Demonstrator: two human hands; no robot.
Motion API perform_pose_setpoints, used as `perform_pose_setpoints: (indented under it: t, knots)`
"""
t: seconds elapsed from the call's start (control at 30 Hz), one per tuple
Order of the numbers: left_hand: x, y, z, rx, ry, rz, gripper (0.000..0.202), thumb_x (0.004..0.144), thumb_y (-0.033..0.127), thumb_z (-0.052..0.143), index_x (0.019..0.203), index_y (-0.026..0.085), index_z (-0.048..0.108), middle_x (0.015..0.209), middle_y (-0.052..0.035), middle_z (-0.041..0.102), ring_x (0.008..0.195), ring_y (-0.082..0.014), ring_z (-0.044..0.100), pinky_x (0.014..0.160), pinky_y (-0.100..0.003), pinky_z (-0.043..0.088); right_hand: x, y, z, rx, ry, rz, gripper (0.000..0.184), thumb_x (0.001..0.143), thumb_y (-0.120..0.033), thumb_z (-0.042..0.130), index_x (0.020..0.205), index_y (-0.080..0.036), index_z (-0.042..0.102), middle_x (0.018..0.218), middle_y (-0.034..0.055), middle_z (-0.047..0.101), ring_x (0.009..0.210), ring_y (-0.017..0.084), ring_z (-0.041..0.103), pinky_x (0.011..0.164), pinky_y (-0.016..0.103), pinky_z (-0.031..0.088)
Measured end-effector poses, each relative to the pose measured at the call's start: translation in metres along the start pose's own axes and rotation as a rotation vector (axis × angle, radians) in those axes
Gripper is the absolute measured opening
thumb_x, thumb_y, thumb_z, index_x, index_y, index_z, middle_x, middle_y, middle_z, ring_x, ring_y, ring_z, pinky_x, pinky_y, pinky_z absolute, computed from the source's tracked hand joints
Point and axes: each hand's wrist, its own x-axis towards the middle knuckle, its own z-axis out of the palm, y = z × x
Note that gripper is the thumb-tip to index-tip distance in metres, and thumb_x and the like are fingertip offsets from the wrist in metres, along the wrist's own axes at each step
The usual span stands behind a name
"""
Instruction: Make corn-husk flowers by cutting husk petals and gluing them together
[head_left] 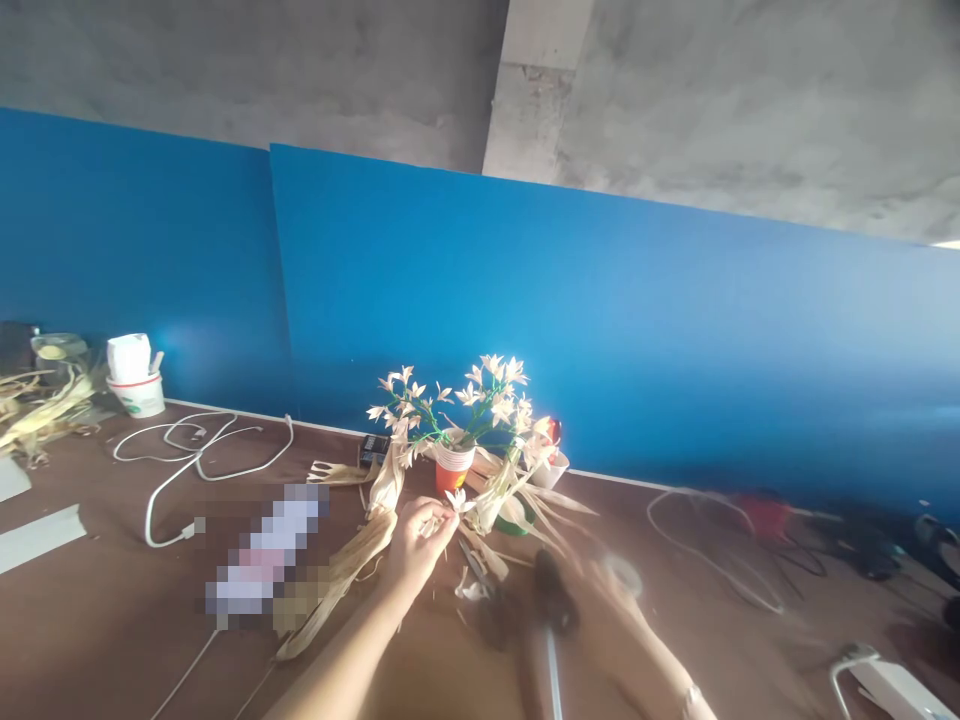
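Near the table's middle, my left hand (424, 535) is closed in a pinch on a small cream flower (456, 500) with pointed petals, apparently made of corn husk. My right hand (600, 575) is to the right, smeared by motion, and its fingers cannot be made out. A round whitish thing (622, 577) blurs beside it; whether the hand holds it is unclear. Behind the left hand stands an orange and white paper cup (454, 468) with green-stemmed husk flowers (499, 390) in it. Dried corn husks (386, 480) lie around the cup.
A dark rounded object (553, 590) with a pale rod lies between my arms. White cables (199, 450) and a blurred-out phone-like patch (266, 550) are at left. A white cup (139, 393) stands farther left. A blue partition (600, 330) closes off the table's back edge.
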Motion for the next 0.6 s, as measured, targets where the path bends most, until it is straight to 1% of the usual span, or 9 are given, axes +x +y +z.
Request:
perform_pose_setpoints:
  t: [0.03,0.1,0.2,0.27,0.33,0.4,0.47,0.53,0.6]
  knots:
    - [0.000,-0.001,0.001,0.010,0.009,0.003,0.016,0.078,0.031,0.064,0.068,0.020,0.069,0.078,-0.0053,0.069,0.078,-0.0198,0.065,0.071,-0.030,0.051,-0.007,0.005,0.004,-0.030,-0.025,-0.017,0.056,0.067,-0.015,0.058,0.120,-0.028,0.067,0.098,0.0128,0.072,0.100,0.033,0.061,0.083,0.039,0.040]
    - [0.000,-0.004,0.001,0.018,0.018,0.000,0.015,0.077,0.030,0.064,0.067,0.019,0.068,0.077,-0.0050,0.069,0.078,-0.0198,0.065,0.072,-0.030,0.051,-0.016,0.010,0.010,-0.051,-0.058,-0.022,0.065,0.067,-0.013,0.055,0.130,-0.028,0.060,0.103,0.0140,0.070,0.105,0.034,0.059,0.085,0.040,0.040]
    - [0.000,-0.005,0.001,0.015,0.008,-0.016,0.014,0.077,0.029,0.063,0.068,0.019,0.068,0.078,-0.0047,0.069,0.079,-0.0201,0.065,0.073,-0.030,0.051,-0.017,0.011,0.010,-0.029,-0.061,-0.037,0.065,0.067,-0.015,0.054,0.131,-0.029,0.059,0.097,0.0111,0.070,0.100,0.032,0.061,0.084,0.039,0.042]
    - [0.000,-0.003,0.000,0.027,0.001,-0.033,0.015,0.077,0.029,0.063,0.068,0.019,0.068,0.078,-0.0048,0.069,0.080,-0.0206,0.066,0.073,-0.031,0.052,-0.013,0.009,0.003,0.043,-0.063,-0.050,0.059,0.069,-0.018,0.053,0.126,-0.030,0.061,0.092,0.0076,0.070,0.093,0.029,0.064,0.081,0.036,0.044]
    - [0.000,0.000,0.000,0.038,0.008,-0.042,0.016,0.077,0.030,0.062,0.067,0.020,0.068,0.077,-0.0048,0.069,0.079,-0.0212,0.066,0.073,-0.032,0.052,-0.008,0.004,-0.004,0.161,-0.058,-0.033,0.047,0.072,-0.023,0.051,0.117,-0.030,0.065,0.089,0.0048,0.070,0.083,0.026,0.065,0.074,0.033,0.046]
    - [-0.001,0.002,0.001,0.038,0.019,-0.044,0.016,0.076,0.030,0.063,0.065,0.020,0.068,0.076,-0.0046,0.069,0.079,-0.0214,0.066,0.073,-0.032,0.052,-0.003,-0.006,-0.011,0.310,-0.034,-0.018,0.035,0.075,-0.028,0.051,0.105,-0.027,0.069,0.085,0.0045,0.070,0.076,0.024,0.065,0.069,0.031,0.047]
    - [-0.001,0.002,0.003,0.042,0.027,-0.062,0.015,0.074,0.030,0.063,0.064,0.021,0.068,0.076,-0.0043,0.069,0.080,-0.0218,0.065,0.076,-0.034,0.052,0.001,-0.019,-0.016,0.469,0.011,-0.036,0.028,0.076,-0.032,0.051,0.093,-0.023,0.071,0.082,0.0063,0.070,0.076,0.025,0.065,0.067,0.030,0.049]
    - [-0.001,0.001,0.005,0.062,0.040,-0.100,0.014,0.072,0.029,0.062,0.061,0.022,0.067,0.075,-0.0036,0.069,0.080,-0.0221,0.065,0.080,-0.037,0.051,0.005,-0.034,-0.018,0.609,0.038,-0.052,0.026,0.078,-0.035,0.051,0.083,-0.020,0.072,0.078,0.0075,0.070,0.076,0.026,0.065,0.067,0.031,0.049]
    - [0.000,-0.001,0.007,0.088,0.048,-0.135,0.015,0.071,0.028,0.061,0.059,0.023,0.067,0.075,-0.0028,0.070,0.081,-0.0223,0.065,0.084,-0.039,0.049,0.008,-0.049,-0.019,0.714,0.016,-0.026,0.030,0.082,-0.039,0.050,0.077,-0.018,0.071,0.072,0.0071,0.068,0.069,0.024,0.063,0.062,0.031,0.048]
